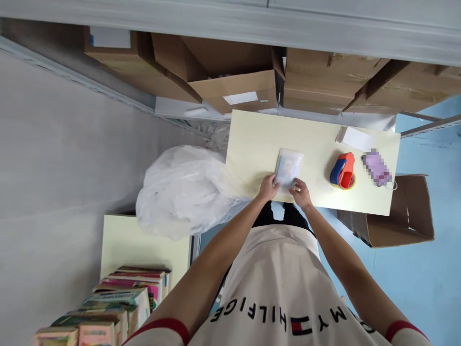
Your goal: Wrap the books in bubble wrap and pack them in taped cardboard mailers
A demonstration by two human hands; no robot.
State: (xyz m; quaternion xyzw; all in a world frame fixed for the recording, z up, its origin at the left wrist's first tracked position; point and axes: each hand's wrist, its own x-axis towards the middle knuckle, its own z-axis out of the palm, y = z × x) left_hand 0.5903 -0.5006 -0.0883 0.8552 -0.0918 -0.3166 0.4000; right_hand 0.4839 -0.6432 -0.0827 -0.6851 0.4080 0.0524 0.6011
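On the pale table [255, 144] lies a thin, book-like packet [289, 166] with a light blue and white cover, in what looks like a clear plastic sleeve. My left hand [269, 187] is closed on its lower left edge. Fingers of my right hand [301, 193] pinch the lower right corner. The print on the cover is too blurred to read. To the right of the packet stands a red and blue tape dispenser [343, 171], touched by neither hand.
A stack of white cards [356, 139] and a purple phone-like item [376, 167] lie at the table's right. Cardboard boxes [234, 89] line the shelf behind. Left is a big clear plastic bag [180, 192]; books [122, 298] stand lower left. An open carton [403, 211] sits at right.
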